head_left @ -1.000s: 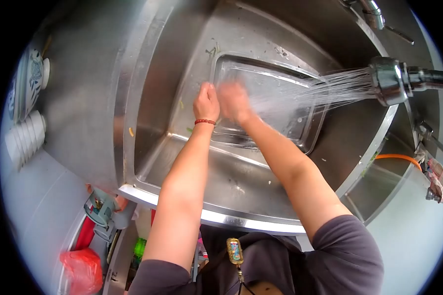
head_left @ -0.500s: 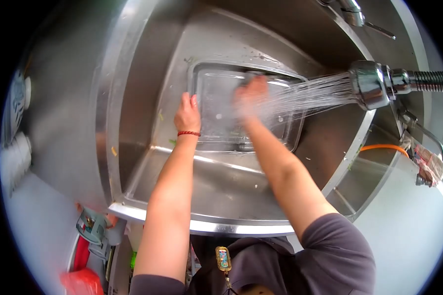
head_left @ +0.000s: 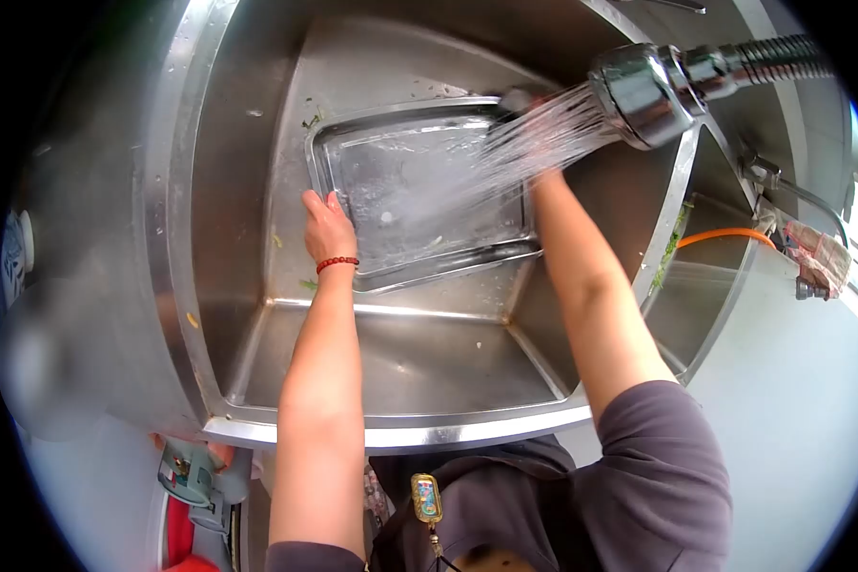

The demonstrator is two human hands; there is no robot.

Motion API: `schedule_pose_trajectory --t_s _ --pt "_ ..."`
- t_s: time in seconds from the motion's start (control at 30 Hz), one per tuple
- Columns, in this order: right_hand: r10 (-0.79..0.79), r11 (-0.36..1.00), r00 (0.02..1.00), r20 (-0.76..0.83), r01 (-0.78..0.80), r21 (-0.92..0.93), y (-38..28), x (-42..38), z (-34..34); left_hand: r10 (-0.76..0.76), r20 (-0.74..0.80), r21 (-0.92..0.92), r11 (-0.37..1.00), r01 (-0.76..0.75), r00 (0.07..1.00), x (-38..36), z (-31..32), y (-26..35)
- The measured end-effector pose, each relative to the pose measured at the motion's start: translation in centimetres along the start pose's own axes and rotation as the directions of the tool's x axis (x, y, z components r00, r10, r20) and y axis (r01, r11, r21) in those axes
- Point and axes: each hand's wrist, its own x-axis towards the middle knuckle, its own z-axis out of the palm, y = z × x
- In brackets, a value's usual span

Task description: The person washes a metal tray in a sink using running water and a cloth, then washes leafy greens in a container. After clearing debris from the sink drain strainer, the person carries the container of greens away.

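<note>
The left hand (head_left: 330, 229) is curled at the tray's left rim, thumb and fingers closed on the edge, with a red bracelet (head_left: 337, 262) at the wrist. The right hand (head_left: 543, 124) is at the tray's far right corner, blurred behind the water, so whether its fingers are spread or closed cannot be told; a dark thing by its fingertips is too blurred to name. The tray (head_left: 448, 264) is inside the sink (head_left: 400, 367), a little askew to its walls, with clear water and ripples across its base. A spray head (head_left: 643, 95) on a ribbed hose slants in from the upper right and throws a fan of water (head_left: 543, 133) down into the tray. The sink is bare brushed metal, wet and streaked, with green scraps (head_left: 310, 121) on its floor beyond the tray's left corner and an orange scrap (head_left: 193, 320) on its left ledge. More greens (head_left: 675, 243) lie along the right ledge, near an orange tube (head_left: 725, 234) and a crumpled cloth (head_left: 818, 257). A metal counter (head_left: 105, 219) runs off to the left, where patterned crockery (head_left: 14, 253) stands at the edge of view. Bright light shows at the far right.
</note>
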Motion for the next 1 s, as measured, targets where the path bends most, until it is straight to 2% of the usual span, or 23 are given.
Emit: schedule_pose_trajectory --t_s 0.03,0.07,0.13,0.17,0.27,0.3,0.33,0.4,0.43,0.47,0.5,0.53,0.57,0.6,0.63,0.67,0.7,0.73,0.77,0.83,0.87,0.97,1.0 --pt "0.104 0.994 0.994 -0.016 -0.105 -0.009 3.3 0.7 -2.1 -0.002 -0.003 -0.005 1.000 0.002 1.000 0.2 -0.1 0.4" --pt "0.104 0.957 0.995 0.004 -0.099 -0.272 3.7 -1.3 -2.7 -0.018 0.032 0.007 1.000 0.018 0.999 0.3 -0.6 0.9" --pt "0.101 0.675 0.994 0.044 -0.036 -0.737 4.4 -5.3 -3.8 -0.045 0.069 0.030 0.999 0.043 0.997 -0.1 -1.2 1.1" --pt "0.316 0.672 0.948 -0.019 -0.238 -0.701 6.2 -8.0 -3.9 -0.055 0.083 0.035 0.998 0.052 0.995 -0.1 -1.1 1.0" --pt "0.311 0.717 0.946 -0.091 -0.297 -0.631 5.4 -15.3 -5.1 -0.024 0.105 0.059 0.998 0.018 0.994 0.6 -1.1 0.7" --pt "0.361 0.738 0.932 -0.043 -0.314 -0.597 5.3 -16.0 -5.8 0.010 0.132 0.085 0.996 -0.021 0.991 0.7 -1.2 0.4" --pt "0.356 0.863 0.931 -0.082 -0.361 -0.352 8.3 -16.5 -5.2 0.012 0.134 0.090 0.996 -0.024 0.991 0.9 -1.3 0.4" --pt "0.074 0.905 0.996 -0.038 -0.084 -0.418 7.7 -17.9 -5.7 0.004 0.179 0.056 0.998 -0.014 0.984 0.7 -1.6 0.5" --pt "-0.196 0.710 0.972 0.132 0.233 -0.664 4.0 -17.6 -5.6 0.016 0.169 0.054 0.998 -0.025 0.986 0.9 -1.5 0.3" --pt "-0.093 0.737 0.969 0.230 0.222 -0.638 4.8 -18.0 -4.4 -0.001 0.181 0.007 1.000 -0.001 0.983 1.0 -1.2 0.1" --pt "0.087 0.759 0.959 0.268 0.110 -0.642 5.4 -19.1 -2.6 -0.016 0.206 -0.032 0.999 0.023 0.978 0.9 -1.0 -0.4" --pt "0.157 0.646 0.949 0.272 0.110 -0.756 5.2 -20.1 -0.5 -0.001 0.217 -0.020 1.000 0.006 0.976 0.5 -1.6 -0.3" --pt "0.269 0.614 0.916 0.296 0.073 -0.786 2.3 -20.5 0.8 -0.002 0.278 -0.056 0.998 0.018 0.961 0.4 -2.4 -0.1" --pt "0.282 0.640 0.869 0.408 0.146 -0.754 3.0 -21.6 3.2 -0.001 0.333 -0.093 0.995 0.034 0.943 0.5 -3.1 0.2" --pt "0.245 0.765 0.878 0.410 0.084 -0.638 4.6 -23.2 6.8 0.015 0.335 -0.088 0.996 0.016 0.942 0.7 -3.3 0.4" --pt "0.083 0.793 0.811 0.580 0.298 -0.531 0.0 -23.6 6.6 -0.003 0.375 -0.061 0.998 0.028 0.927 0.7 -3.3 0.2" --pt "-0.060 0.920 0.823 0.565 0.265 -0.289 -1.6 -24.6 8.1 -0.026 0.411 -0.034 0.998 0.044 0.911 0.9 -3.3 -0.3" --pt "-0.125 0.960 0.714 0.689 0.262 -0.098 -3.6 -24.7 8.8 0.094 0.347 -0.046 0.996 -0.083 0.933 1.2 -1.7 -2.4" --pt "-0.165 0.973 0.668 0.726 0.232 0.008 -5.6 -25.1 9.4 0.092 0.343 -0.040 0.996 -0.084 0.935 0.9 -1.9 -2.4" --pt "-0.138 0.888 0.508 0.850 0.444 -0.121 -9.7 -24.9 6.4 -0.025 0.306 0.040 0.999 0.013 0.952 -0.2 -2.4 -1.1" --pt "-0.128 0.892 0.510 0.851 0.434 -0.127 -8.8 -24.8 5.7 -0.098 0.327 0.030 0.995 0.094 0.940 -0.7 -3.2 0.1" --pt "-0.004 0.726 0.389 0.921 0.635 -0.265 -3.2 -23.3 2.9 -0.079 0.259 0.043 0.997 0.070 0.963 -0.4 -2.0 -0.8" --pt "0.041 0.813 0.411 0.911 0.517 -0.269 0.6 -22.2 1.9 -0.067 0.262 0.057 0.997 0.053 0.963 -0.5 -2.1 -0.8"
